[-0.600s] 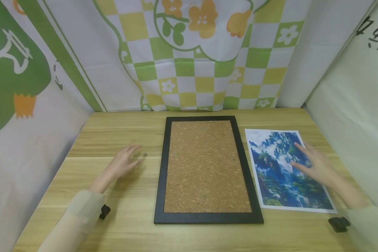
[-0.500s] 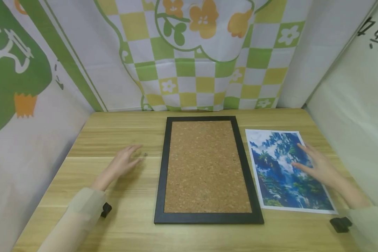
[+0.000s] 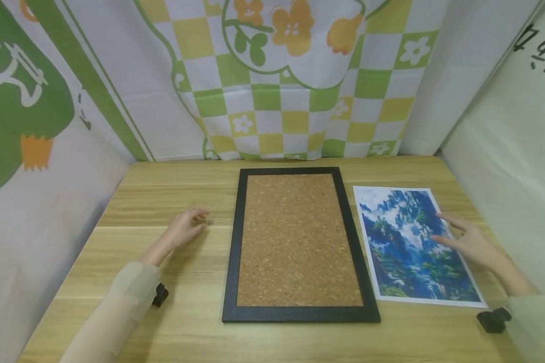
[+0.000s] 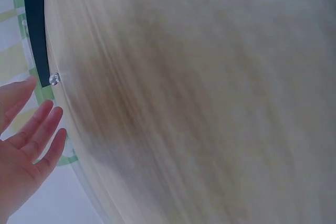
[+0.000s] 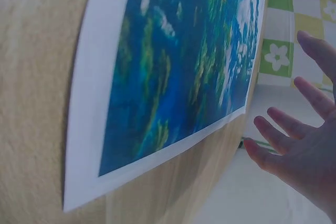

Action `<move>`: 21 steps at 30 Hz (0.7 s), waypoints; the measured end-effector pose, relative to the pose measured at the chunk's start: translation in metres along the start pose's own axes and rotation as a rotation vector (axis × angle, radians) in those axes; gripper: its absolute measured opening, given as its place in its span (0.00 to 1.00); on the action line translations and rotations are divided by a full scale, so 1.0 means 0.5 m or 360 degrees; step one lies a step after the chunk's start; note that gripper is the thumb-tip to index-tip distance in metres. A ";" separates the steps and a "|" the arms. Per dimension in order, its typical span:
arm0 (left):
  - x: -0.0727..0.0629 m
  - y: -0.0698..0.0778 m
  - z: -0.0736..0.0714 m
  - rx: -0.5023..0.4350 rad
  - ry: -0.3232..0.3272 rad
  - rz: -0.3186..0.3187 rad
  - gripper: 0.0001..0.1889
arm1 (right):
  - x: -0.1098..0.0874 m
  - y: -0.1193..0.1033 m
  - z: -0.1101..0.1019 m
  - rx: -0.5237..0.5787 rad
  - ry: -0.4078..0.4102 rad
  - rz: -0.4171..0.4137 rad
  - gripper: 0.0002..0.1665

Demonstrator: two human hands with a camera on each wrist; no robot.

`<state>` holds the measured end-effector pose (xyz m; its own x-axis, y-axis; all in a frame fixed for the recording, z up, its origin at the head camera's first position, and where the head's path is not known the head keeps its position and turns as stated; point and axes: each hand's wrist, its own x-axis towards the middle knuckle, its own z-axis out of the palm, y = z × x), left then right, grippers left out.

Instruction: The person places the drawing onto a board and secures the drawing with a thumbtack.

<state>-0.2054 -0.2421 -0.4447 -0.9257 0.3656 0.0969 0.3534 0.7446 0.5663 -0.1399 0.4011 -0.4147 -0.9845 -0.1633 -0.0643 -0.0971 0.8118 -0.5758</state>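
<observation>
My left hand [image 3: 186, 231] hovers over the left of the table beside a small shiny silver, round-looking piece [image 4: 54, 79]. Its fingers are loosely bent, and the left wrist view shows a gap between the fingertips and that piece. What kind of piece it is I cannot tell. In the middle lies a cork board [image 3: 300, 242] with a black frame. Right of it, a printed landscape picture [image 3: 404, 247] of blue mountains with a white border lies flat. Above that sheet's right edge is my right hand [image 3: 474, 245], fingers spread and holding nothing.
The wooden table [image 3: 186, 333] carries all of these things. A checked, flowered cloth [image 3: 295, 111] hangs at its back edge, and pale cloth walls [image 3: 508, 141] rise on both sides. Each wrist wears a black device [image 3: 494, 319].
My left hand has shifted slightly right, its fingers bending in nearer the small silver piece. The right hand has drawn a little to the right over the picture. Board and picture stay put.
</observation>
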 end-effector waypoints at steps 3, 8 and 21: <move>0.008 -0.006 0.005 -0.0017 -0.0008 -0.0003 0.15 | 0.001 0.012 -0.004 0.0001 -0.0014 0.0022 0.43; 0.019 -0.013 0.013 -0.0015 -0.0035 0.0006 0.10 | 0.004 0.042 -0.006 -0.0041 -0.0007 0.0077 0.42; 0.038 -0.018 0.015 -0.0035 -0.0139 -0.0017 0.07 | 0.021 0.097 0.005 -0.0060 -0.0073 0.0017 0.42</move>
<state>-0.2251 -0.2376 -0.4543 -0.9138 0.4057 0.0194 0.3396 0.7368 0.5846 -0.1546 0.4375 -0.4453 -0.9779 -0.1794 -0.1077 -0.0931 0.8340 -0.5439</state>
